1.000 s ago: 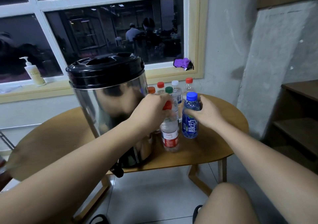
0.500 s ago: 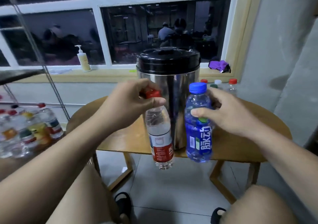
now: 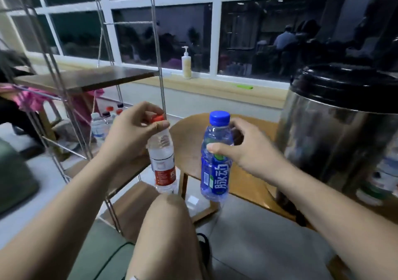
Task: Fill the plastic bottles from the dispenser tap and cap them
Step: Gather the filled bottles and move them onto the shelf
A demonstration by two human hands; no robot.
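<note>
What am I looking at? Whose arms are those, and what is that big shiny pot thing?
Those are a person's own arms. The camera sits on their head, so you see what they see, looking forward and down. The left hand holds a clear bottle by its red cap. The right hand holds a blue bottle around its upper part. Both bottles are up in the air. The shiny pot with a black lid is a drink dispenser, standing on a round wooden table. More bottles stand farther back on the left.
</note>
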